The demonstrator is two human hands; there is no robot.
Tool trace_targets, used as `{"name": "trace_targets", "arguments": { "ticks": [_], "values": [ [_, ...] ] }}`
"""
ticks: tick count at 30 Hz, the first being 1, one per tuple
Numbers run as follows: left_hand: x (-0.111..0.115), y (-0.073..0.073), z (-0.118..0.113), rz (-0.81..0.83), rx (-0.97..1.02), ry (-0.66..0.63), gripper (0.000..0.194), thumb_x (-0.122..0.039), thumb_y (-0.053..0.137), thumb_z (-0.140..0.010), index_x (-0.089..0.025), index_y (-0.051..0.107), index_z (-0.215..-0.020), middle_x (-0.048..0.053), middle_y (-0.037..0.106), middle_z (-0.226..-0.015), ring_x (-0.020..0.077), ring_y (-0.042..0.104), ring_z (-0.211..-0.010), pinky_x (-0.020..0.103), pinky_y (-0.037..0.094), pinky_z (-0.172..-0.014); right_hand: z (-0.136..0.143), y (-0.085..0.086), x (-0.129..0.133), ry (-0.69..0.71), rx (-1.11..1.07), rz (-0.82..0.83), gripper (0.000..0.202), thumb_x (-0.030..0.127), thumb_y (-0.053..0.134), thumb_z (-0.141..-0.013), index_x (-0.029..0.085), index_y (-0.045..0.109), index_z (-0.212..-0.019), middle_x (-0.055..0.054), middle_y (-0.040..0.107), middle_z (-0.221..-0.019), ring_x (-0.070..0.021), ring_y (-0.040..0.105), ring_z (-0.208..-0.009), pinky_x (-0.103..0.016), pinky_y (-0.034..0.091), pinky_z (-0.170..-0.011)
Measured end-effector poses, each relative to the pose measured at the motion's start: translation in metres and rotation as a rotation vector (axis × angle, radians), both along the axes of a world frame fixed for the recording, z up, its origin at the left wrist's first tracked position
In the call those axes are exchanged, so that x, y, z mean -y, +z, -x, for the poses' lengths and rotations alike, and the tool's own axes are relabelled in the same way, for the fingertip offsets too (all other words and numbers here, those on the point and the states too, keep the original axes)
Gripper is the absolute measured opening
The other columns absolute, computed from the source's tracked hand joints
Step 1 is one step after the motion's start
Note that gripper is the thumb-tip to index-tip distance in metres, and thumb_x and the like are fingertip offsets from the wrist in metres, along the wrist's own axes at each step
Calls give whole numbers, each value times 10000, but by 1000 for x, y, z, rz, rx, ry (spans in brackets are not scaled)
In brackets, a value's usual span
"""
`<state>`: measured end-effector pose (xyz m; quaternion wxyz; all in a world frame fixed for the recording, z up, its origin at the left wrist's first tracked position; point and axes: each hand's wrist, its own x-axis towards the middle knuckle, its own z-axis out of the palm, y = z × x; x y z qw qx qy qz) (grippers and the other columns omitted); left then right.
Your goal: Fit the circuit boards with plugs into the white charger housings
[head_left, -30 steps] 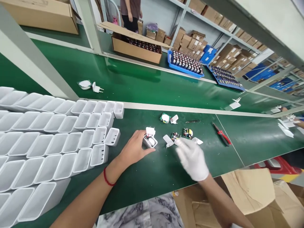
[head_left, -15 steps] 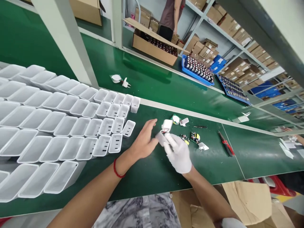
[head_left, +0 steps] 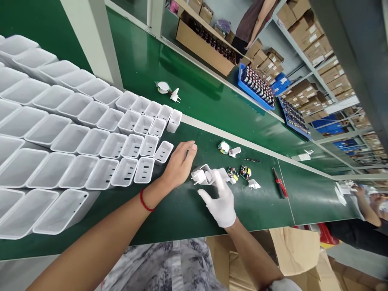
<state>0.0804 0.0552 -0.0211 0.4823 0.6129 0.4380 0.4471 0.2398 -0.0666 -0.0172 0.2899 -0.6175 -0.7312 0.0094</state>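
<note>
My bare left hand (head_left: 181,163), with a red cord bracelet, hovers over the green bench beside the white plastic cases (head_left: 164,152), fingers stretched and holding nothing. My right hand (head_left: 222,202) wears a white glove and is open, thumb and fingers apart. Just beyond its fingers lie an open white case (head_left: 205,169) and a white plug piece (head_left: 199,176). A flat white part (head_left: 223,174) shows behind the gloved fingertips, partly hidden; whether they touch it I cannot tell. Circuit boards (head_left: 245,172) with yellow parts sit to the right, near another white plug piece (head_left: 254,184).
Rows of open white cases (head_left: 72,138) fill the left side. Red-handled pliers (head_left: 279,184) and dark tweezers (head_left: 252,160) lie to the right. Across the bench stand a carton (head_left: 204,46) and a blue tray (head_left: 256,91). A person (head_left: 253,24) stands behind; another person's arm (head_left: 366,206) is far right.
The white case and plug piece, held in my gloved right hand before, now lie on the bench with that hand open. My left hand has drawn slightly away. The whole view has shifted.
</note>
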Motion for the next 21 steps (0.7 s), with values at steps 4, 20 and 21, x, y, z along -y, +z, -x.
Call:
{"name": "trace_targets", "arguments": {
  "ticks": [4, 20, 21],
  "values": [
    [-1, 0, 0, -13, -22, -13, 456, -462, 341, -993, -133, 616, -1150, 121, 656, -1148, 235, 594, -1135, 398, 437, -1033, -6, 14, 7, -89, -153, -44, 644, 254, 607, -908, 296, 322, -1484, -107, 634, -1233, -217, 699, -963, -400, 610, -824],
    [-3, -1, 2, -91, -116, -54, 408, -431, 311, -1007, -183, 630, -1066, 68, 678, -1041, 212, 616, -1051, 360, 477, -958, -2, -8, -14, -17, 374, -73, 621, 222, 514, -954, 219, 257, -1520, -178, 684, -1138, -285, 699, -943, -390, 586, -732],
    [-3, -1, 2, -95, -128, -53, 405, -428, 312, -1007, -182, 627, -1072, 70, 678, -1044, 215, 614, -1056, 363, 475, -963, -2, -8, -14, -17, 385, -46, 600, 221, 506, -954, 216, 283, -1511, -180, 679, -1153, -288, 696, -939, -394, 583, -736]
  ]
}}
